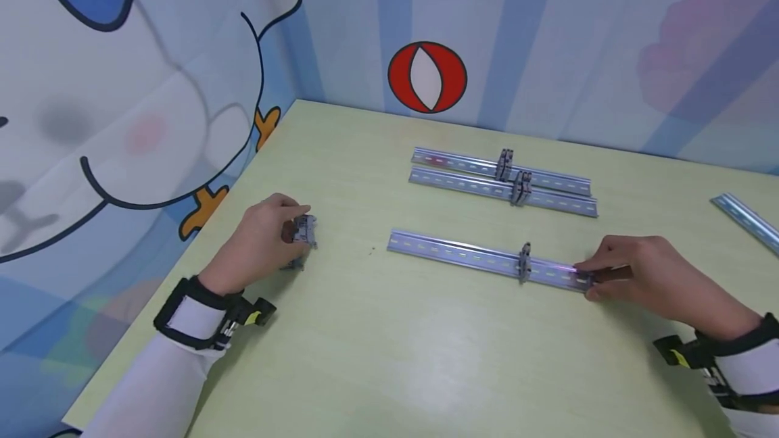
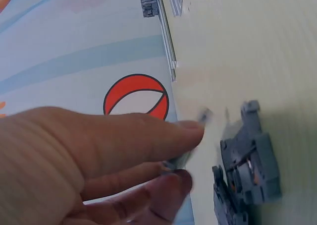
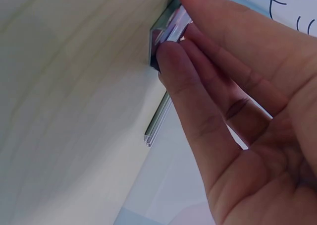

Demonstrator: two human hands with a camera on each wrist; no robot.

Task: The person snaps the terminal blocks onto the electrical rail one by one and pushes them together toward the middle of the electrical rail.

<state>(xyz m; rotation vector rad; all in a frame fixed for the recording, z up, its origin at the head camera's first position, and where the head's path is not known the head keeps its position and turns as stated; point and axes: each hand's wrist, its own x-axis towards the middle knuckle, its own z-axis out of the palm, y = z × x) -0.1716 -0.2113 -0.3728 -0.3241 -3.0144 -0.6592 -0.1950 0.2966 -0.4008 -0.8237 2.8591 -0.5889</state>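
I'm looking forward and down from the head; wrist views are peering close (left sharing the red-and-white printed ball (image 1: 427, 78)).

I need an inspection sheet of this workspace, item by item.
Surface: pale table, reflecting light.
Job's things: front rail with a grey clip on it; rear rails with clips; loose grey pieces on the table.
Clutter: dark specks left of the front rail.
Hands: left hand pinches a small grey piece, partly hidden; right hand pinches the front rail's right end.
Cables: nothing seen.
Surroundings: cartoon-decorated wall.
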